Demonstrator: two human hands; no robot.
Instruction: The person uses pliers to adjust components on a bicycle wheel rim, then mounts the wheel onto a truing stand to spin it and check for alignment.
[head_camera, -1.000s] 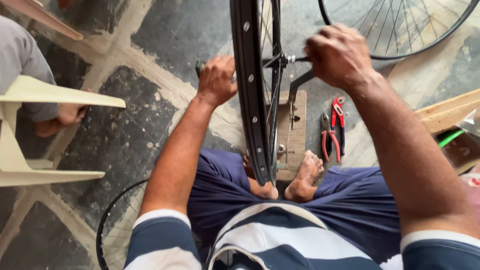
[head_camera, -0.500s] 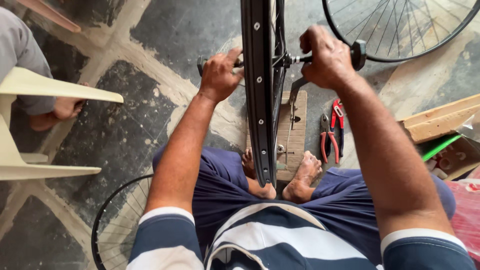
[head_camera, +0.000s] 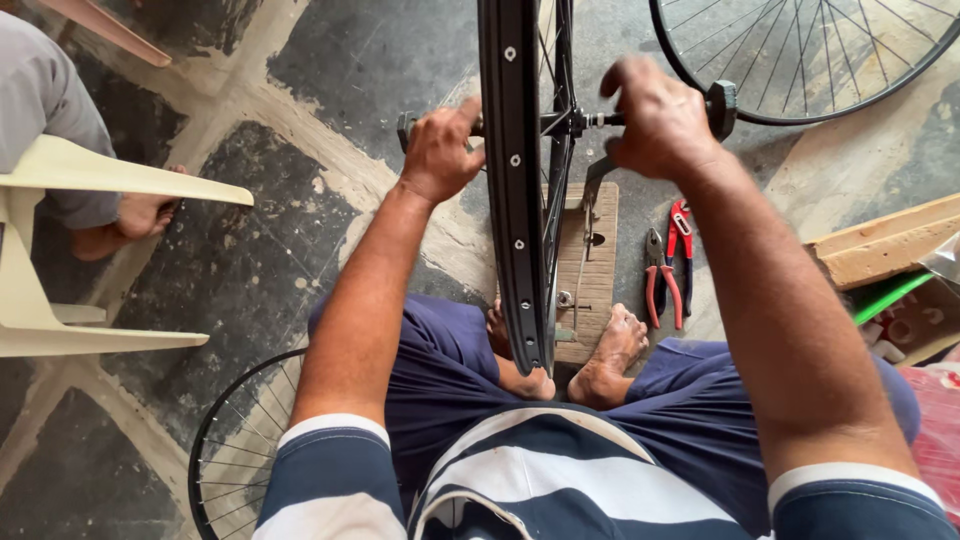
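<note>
Both hands grip the axle of an upright bicycle wheel.

The black bicycle wheel (head_camera: 512, 200) stands edge-on between the seated person's knees, its lower rim just above the bare feet (head_camera: 610, 350) and a wooden stand (head_camera: 592, 270). The left hand (head_camera: 440, 150) clenches the axle end on the wheel's left; the right hand (head_camera: 658, 120) closes around the axle on its right, beside a black knob (head_camera: 722, 108). Red-handled pliers (head_camera: 668, 265) lie on the floor near the stand. Another spoked wheel (head_camera: 800, 70) lies beyond.
</note>
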